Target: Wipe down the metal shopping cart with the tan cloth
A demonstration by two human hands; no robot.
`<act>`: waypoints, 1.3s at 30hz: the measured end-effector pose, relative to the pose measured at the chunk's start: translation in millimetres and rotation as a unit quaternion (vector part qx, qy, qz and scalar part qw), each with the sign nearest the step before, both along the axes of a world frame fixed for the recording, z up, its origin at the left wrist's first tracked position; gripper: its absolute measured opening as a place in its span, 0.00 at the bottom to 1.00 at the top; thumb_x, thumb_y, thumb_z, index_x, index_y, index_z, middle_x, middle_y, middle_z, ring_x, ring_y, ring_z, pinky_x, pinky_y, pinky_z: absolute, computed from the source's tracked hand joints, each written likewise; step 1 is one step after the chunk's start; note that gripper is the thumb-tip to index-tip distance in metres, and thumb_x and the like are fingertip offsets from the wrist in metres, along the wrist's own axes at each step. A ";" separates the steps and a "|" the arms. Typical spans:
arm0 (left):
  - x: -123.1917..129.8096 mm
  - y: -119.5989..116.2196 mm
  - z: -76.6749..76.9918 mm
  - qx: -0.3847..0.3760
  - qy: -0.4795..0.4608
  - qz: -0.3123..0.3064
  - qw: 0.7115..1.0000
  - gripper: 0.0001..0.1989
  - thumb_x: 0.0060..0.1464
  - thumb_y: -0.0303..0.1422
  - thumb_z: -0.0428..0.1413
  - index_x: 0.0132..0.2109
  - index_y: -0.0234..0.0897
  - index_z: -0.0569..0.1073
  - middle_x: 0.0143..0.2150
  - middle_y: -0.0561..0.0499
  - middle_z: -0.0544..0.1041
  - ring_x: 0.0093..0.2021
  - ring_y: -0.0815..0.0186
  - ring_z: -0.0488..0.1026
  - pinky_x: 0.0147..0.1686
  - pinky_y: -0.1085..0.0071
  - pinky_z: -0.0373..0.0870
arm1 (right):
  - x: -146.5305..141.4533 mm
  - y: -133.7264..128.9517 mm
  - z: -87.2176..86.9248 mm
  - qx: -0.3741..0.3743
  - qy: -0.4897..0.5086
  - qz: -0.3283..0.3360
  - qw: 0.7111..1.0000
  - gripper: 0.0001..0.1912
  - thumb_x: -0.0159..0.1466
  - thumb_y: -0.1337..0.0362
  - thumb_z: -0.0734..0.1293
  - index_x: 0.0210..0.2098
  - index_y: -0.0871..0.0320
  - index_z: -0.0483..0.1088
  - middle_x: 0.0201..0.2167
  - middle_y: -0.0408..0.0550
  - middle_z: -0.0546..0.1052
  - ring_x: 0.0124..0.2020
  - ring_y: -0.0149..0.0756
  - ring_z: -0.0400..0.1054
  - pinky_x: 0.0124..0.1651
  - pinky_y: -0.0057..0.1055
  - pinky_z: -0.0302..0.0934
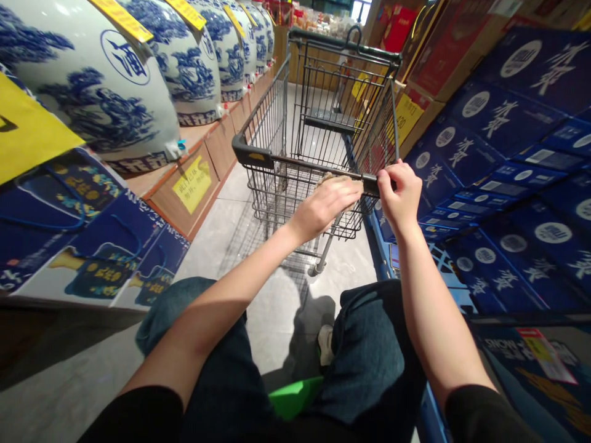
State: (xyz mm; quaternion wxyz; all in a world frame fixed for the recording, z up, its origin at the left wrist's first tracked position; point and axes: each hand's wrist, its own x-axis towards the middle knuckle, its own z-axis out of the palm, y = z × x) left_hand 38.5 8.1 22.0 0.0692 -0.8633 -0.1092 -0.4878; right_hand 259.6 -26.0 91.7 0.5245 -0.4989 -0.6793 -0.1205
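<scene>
"Blue-and-white jars (194,77) lined the far left, up on a wooden ledge (221,132), yellow sign (191,184) on its front. Logged. Next?"

"Cart (329,122), middle, wire sides, ahead of the person's knees. Handle (302,164) ran across its near side."

"Left stretch of the handle?"

"Uncovered, no hand on it. Whether it had been wiped, couldn't say; nothing showed either way."

"Left hand (323,203)?"

"On the handle, right of its middle, over a beige cloth (327,177). Fingers pressed together, laid nearly straight across the cloth. Thumb out of sight, so no call on a pinch. Cloth sat under the hand, against the bar, edges poking out past the fingers."

"Right hand (401,191)?"

"Just beside, at the handle's right end, curled round it with the fingers bent in, tips mostly hidden. No cloth showed there. Probably steadying the cart; my judgement."

"Far right?"

"Blue boxes (489,126), stacked, no hand on them."

"So, how far along?"

"Partway, I judged: cloth was on the bar, so wiping looked under way, not finished. What the right hand gripped had no cloth on it, so that bit likely remained. Wire sides: couldn't tell, done or not."
</scene>
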 end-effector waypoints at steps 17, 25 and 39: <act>15.1 -6.6 -10.6 0.135 0.018 0.064 0.989 0.12 0.74 0.26 0.53 0.46 0.34 0.81 0.43 0.47 0.86 0.48 0.64 0.82 0.54 0.64 0.80 | -3.2 -0.5 1.0 -0.006 0.005 0.000 1.000 0.24 0.72 0.47 0.63 0.24 0.51 0.58 0.23 0.41 0.65 0.31 0.37 0.64 0.69 0.53 0.66; 3.3 -10.2 14.7 0.066 -0.017 0.075 0.995 0.19 0.75 0.26 0.49 0.66 0.37 0.74 0.60 0.44 0.84 0.64 0.61 0.78 0.64 0.59 0.79 | -4.8 -2.5 1.5 -0.010 0.002 -0.002 1.000 0.24 0.72 0.48 0.63 0.24 0.51 0.59 0.23 0.40 0.67 0.31 0.37 0.65 0.70 0.52 0.65; 6.0 -11.0 -4.3 0.112 0.046 0.057 0.991 0.16 0.74 0.25 0.53 0.63 0.33 0.76 0.59 0.44 0.84 0.63 0.63 0.80 0.64 0.63 0.79 | 15.8 -8.0 11.5 -0.066 0.141 0.139 0.978 0.30 0.73 0.43 0.59 0.26 0.54 0.79 0.29 0.47 0.84 0.38 0.43 0.81 0.69 0.59 0.66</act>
